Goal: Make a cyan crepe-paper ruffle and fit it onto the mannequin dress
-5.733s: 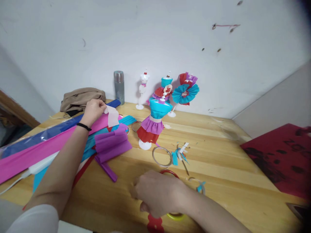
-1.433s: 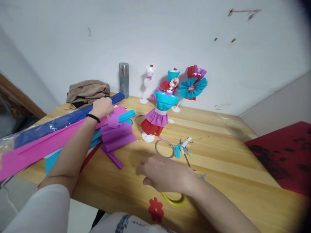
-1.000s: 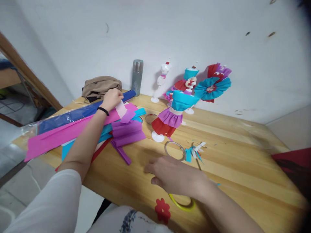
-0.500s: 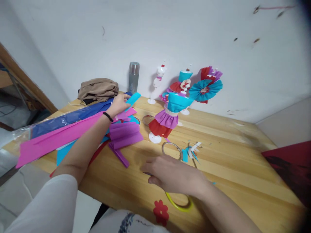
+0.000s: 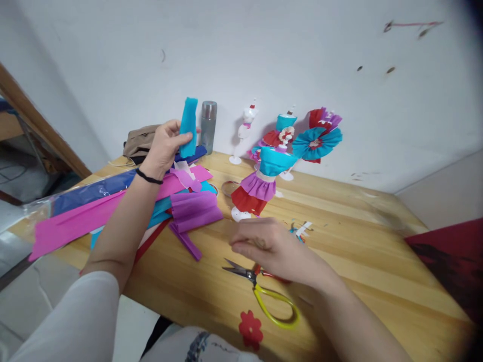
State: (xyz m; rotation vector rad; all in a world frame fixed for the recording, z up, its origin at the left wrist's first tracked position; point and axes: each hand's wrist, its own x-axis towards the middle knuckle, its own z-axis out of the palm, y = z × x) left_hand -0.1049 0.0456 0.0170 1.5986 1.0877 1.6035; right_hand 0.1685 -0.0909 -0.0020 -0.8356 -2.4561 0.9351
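Note:
My left hand point(image 5: 164, 146) is raised near the back of the table, its thumb and fingers pinching a folded strip of turquoise crepe paper point(image 5: 188, 123). My right hand point(image 5: 264, 239) hovers in front of the doll stand, fingers loosely curled together, with nothing visible in them. Below it lie scissors point(image 5: 250, 275) with yellow and red handles, blades slightly apart. Near the front edge is a red paper flower point(image 5: 250, 329). Beyond my right hand stands a doll form in a turquoise, purple and red paper dress point(image 5: 260, 183).
Pink crepe paper point(image 5: 86, 211), purple crepe paper point(image 5: 196, 211) and other sheets cover the left side. A grey flask point(image 5: 209, 128), a brown cloth bundle point(image 5: 139, 141), a bare doll form point(image 5: 247, 123) and more dressed forms point(image 5: 319, 143) stand by the wall. Paper scraps point(image 5: 303, 230) lie mid-table.
My left hand has lifted the turquoise strip off the paper pile, up and slightly left. My right hand has risen a little, exposing the scissors beneath it.

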